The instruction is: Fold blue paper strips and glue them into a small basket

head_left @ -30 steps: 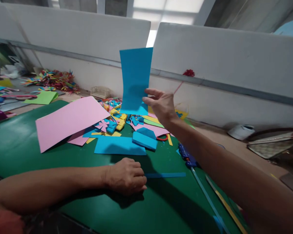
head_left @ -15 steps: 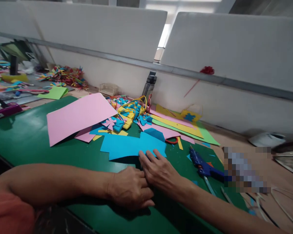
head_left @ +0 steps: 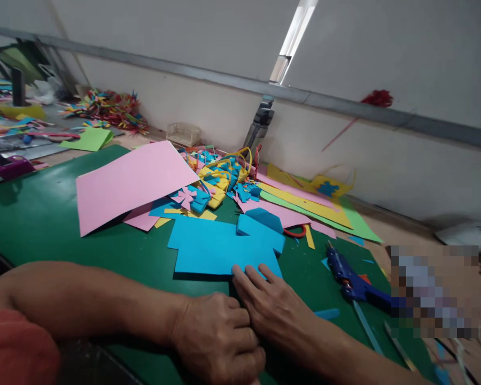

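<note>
A notched sheet of bright blue paper lies on the green table, its right part creased and one flap lifted. The fingertips of my right hand rest flat along its near right edge, fingers stretched out. Just left and closer to me, my left hand is curled closed over the table. Its fingertips are out of sight, so whatever it grips cannot be made out. Behind the sheet are a darker blue folded paper piece and the red loop of a handle.
A blue glue gun lies to the right. Pink sheets sit at the left, beside a heap of small blue and yellow paper baskets. Yellow, pink and green sheets are stacked behind, near the wall. A purple tool is at far left.
The view has tilted downward and shifted left. My left hand has come closer to me, below the right hand. More of the blue sheet shows, including the flap on its right part.
</note>
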Motion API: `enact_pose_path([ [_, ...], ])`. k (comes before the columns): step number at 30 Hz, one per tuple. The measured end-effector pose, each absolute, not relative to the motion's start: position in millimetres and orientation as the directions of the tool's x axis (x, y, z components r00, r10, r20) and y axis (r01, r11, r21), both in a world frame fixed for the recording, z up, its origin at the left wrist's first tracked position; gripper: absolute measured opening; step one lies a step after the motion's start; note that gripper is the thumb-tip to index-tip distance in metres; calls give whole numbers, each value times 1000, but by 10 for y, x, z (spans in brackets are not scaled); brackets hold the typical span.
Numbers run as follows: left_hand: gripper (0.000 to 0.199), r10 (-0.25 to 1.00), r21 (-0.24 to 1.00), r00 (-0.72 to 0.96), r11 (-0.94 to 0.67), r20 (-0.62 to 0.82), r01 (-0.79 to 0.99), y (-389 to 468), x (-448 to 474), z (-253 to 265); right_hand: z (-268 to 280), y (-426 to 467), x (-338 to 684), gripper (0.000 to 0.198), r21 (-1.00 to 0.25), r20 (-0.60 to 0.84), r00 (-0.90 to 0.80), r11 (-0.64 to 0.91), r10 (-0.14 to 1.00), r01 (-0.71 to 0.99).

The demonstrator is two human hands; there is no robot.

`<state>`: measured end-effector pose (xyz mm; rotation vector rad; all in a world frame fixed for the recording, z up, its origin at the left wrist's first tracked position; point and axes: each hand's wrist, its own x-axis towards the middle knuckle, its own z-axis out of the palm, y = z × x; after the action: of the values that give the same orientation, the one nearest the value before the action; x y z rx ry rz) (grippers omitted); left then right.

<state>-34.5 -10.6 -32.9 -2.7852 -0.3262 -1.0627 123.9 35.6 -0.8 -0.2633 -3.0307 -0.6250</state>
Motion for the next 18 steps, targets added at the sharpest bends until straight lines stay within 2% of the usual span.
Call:
enact_pose_path([
  [4, 19, 104, -68, 741, -978, 663, 198, -168, -371, -316, -8, 267, 1261, 17, 360, 106, -987, 921, 118, 149],
  [7, 14, 150, -28, 796, -978, 586, 205, -210, -387, -326, 27, 247, 1248, 19, 369, 164, -981, 916, 100, 156],
  [9, 19, 197, 3, 832, -973, 518, 229, -219, -397, -337, 77, 267, 1219, 23, 412, 220, -972, 896, 77, 164],
  [11, 19, 192, 2, 861, -976, 470, 217, -206, -413, -345, 164, 302, 1176, 27, 472, 247, -968, 866, 49, 165],
  [14, 22, 167, 0, 885, -983, 434, 186, -162, -446, -357, 373, 337, 1093, 30, 572, 257, -966, 801, 31, 178],
  [18, 26, 206, 83, 884, -979, 420, 189, -118, -454, -403, 686, 377, 971, 32, 700, 315, -948, 685, -44, 201],
])
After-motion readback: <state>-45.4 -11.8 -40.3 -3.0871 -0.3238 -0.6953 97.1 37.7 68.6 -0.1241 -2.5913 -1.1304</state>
